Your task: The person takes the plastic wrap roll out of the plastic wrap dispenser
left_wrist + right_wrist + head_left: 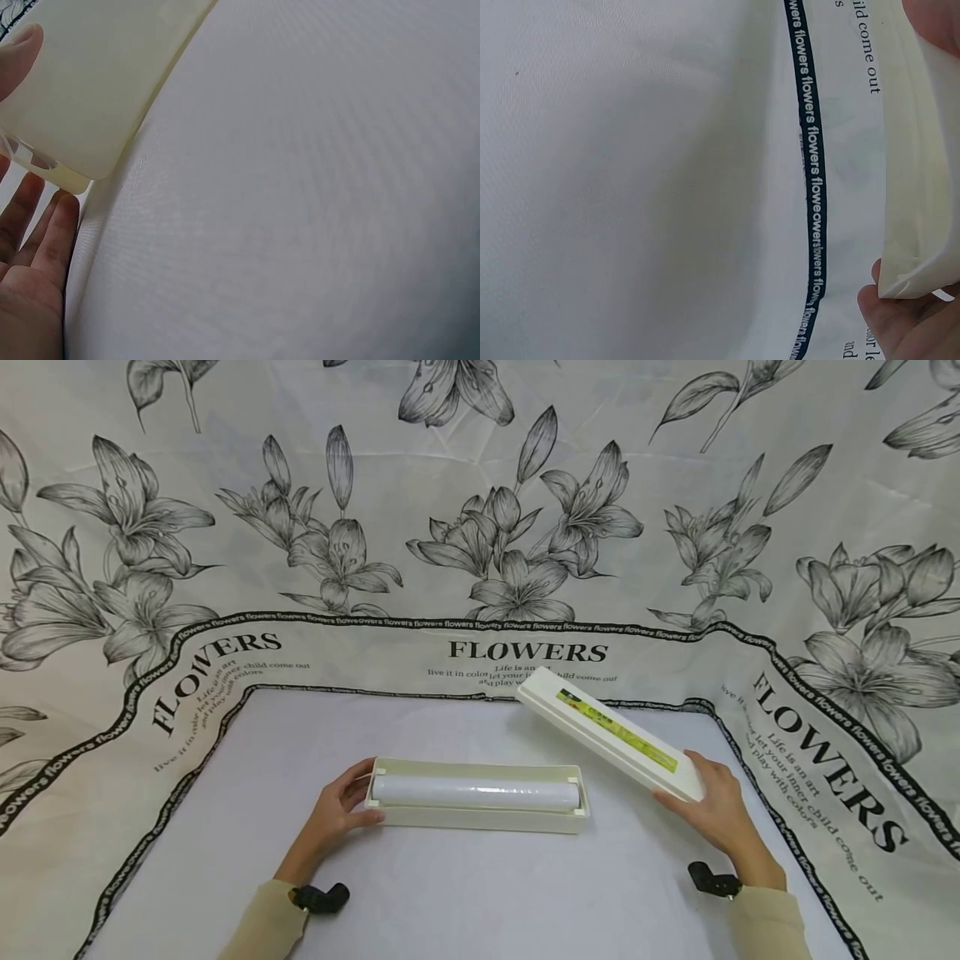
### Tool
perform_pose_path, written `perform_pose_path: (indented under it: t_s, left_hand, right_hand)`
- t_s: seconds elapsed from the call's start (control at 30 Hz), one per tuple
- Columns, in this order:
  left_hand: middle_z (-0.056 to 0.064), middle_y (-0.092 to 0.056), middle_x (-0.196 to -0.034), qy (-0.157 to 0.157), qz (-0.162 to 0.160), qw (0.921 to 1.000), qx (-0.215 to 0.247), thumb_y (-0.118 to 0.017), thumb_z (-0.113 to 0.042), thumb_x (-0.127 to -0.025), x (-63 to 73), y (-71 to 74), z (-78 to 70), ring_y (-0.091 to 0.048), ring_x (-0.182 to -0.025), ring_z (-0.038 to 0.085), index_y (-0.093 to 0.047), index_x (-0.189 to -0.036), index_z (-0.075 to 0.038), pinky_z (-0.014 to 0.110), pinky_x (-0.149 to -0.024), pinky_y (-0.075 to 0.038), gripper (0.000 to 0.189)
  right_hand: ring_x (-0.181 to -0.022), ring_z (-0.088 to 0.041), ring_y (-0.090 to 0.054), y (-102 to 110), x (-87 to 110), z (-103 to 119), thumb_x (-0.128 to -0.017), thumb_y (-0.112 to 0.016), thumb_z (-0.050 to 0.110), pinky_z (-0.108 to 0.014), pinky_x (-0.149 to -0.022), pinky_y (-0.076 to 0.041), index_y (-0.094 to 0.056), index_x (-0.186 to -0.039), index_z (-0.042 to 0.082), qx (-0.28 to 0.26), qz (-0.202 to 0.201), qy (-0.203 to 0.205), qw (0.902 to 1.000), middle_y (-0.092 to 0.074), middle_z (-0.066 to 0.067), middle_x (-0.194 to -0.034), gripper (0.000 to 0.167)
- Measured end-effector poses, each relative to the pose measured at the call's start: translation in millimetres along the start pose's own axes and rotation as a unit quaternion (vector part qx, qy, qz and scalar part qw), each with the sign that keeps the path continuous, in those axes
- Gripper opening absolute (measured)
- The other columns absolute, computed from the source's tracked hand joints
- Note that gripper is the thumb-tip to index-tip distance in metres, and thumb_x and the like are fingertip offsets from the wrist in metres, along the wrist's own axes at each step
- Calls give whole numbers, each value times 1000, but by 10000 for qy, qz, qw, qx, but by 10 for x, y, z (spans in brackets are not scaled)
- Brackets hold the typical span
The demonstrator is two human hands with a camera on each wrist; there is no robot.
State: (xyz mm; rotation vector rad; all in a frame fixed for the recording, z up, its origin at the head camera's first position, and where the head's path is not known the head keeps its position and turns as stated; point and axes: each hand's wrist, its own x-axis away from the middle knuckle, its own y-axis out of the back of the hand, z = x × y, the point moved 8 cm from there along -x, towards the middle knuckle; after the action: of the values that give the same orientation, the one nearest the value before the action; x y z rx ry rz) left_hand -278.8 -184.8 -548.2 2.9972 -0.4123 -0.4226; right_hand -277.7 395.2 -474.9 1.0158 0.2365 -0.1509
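Note:
A long cream cling film box (pixel 480 821) lies on the white table, its open top showing a shiny white roll of film (pixel 472 793). My left hand (pixel 341 806) grips the box's left end. In the left wrist view, its thumb (pixel 21 56) lies over the box's side and the fingers are at its end. My right hand (pixel 712 802) holds the box's lid (pixel 600 735) by its near right end, raised and slanting to the far left. A yellow-green label (pixel 618 731) runs along the lid's top. The right wrist view shows the lid's hollow underside (pixel 911 187) between thumb and fingers.
White cloth (pixel 450 893) covers the table, with a black printed border (pixel 375 692) around it. Behind hangs or rises more of the fabric, printed with lilies (pixel 517 560) and lettering (pixel 528 651). A black wrist camera (pixel 322 897) sits on each cuff.

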Motion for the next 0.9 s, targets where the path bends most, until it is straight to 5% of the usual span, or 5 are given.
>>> perform_pose_path:
  t_s: [0.43,0.9]
  left_hand:
    - [36,-41,-152,-33,-1,10000,10,-83,6,-78,7,14,-28,-57,-126,1,-35,-153,10,15,-102,-50,89]
    - [38,-42,-150,-107,47,9999,120,-82,8,-78,-9,11,0,-58,-126,5,-36,-152,11,15,-101,-51,88]
  right_hand:
    - [-118,-48,-44,-17,26,-151,-84,-82,48,-60,-85,-36,-41,-151,-1,71,169,-427,9989,-45,-35,-139,93]
    - [-117,-47,-44,15,15,-211,-83,-84,44,-60,-86,-34,-45,-148,-3,-1,77,-348,9994,-48,-34,-136,89]
